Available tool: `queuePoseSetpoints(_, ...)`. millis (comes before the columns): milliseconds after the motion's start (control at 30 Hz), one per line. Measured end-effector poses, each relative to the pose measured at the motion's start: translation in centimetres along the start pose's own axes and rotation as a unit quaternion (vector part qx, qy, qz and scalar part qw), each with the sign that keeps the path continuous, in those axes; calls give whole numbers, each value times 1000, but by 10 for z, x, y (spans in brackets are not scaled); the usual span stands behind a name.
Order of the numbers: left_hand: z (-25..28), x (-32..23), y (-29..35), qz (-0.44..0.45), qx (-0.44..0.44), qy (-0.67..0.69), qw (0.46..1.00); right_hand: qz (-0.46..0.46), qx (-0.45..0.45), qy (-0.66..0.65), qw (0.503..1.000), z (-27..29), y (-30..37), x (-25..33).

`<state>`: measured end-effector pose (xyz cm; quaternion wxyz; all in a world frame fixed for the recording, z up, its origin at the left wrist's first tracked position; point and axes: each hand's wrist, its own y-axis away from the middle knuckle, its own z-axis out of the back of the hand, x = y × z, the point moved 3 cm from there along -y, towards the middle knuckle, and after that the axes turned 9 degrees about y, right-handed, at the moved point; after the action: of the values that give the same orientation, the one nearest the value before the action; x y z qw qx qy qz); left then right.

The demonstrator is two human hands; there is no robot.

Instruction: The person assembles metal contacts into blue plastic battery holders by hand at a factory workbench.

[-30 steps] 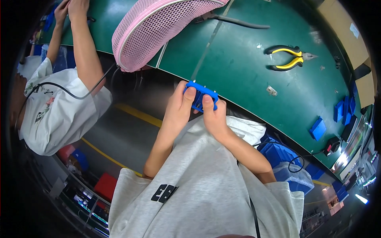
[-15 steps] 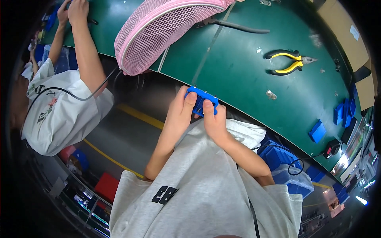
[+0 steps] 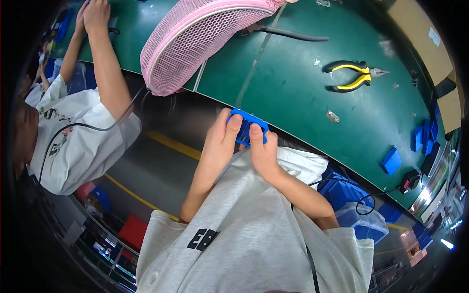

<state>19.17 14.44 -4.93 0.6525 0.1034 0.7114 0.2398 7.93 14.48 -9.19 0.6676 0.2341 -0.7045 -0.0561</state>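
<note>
Between both hands is a small blue plastic frame (image 3: 251, 117) with dark parts inside it, at the near edge of the green workbench (image 3: 288, 88). My left hand (image 3: 221, 134) grips its left end, the thumb pressed on top. My right hand (image 3: 265, 150) holds the right end in the same way, thumb over the dark inside. The fingers underneath are mostly hidden. Farther off on the bench lie pliers with yellow and black handles (image 3: 359, 76), and a small clear-and-metal piece (image 3: 332, 116) lies closer to me.
A pink mesh bag (image 3: 190, 46) stands on the bench, with grey-handled pliers (image 3: 293, 33) beside it. Blue plastic pieces (image 3: 391, 160) and a small black-and-red device (image 3: 409, 181) are at the right. Blue bins (image 3: 337, 188) sit below the edge. A co-worker (image 3: 83, 132) works at left.
Both hands keep their hold on the blue frame, which has barely shifted. At the left, the co-worker's body has moved slightly.
</note>
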Motion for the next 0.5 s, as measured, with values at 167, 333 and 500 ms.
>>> queuePoseSetpoints(167, 1, -4, 1, -4, -11, -40, 999, -16, 1, -6, 1000, -1, 2, 0)
queuePoseSetpoints(333, 1, 2, 0, -8, -4, -43, 999, -25, 3, -9, 1000, 1, 5, -6)
queuePoseSetpoints(500, 1, 48, -29, 109, 12, -41, 993, -103, -1, -87, 991, 3, -16, -24)
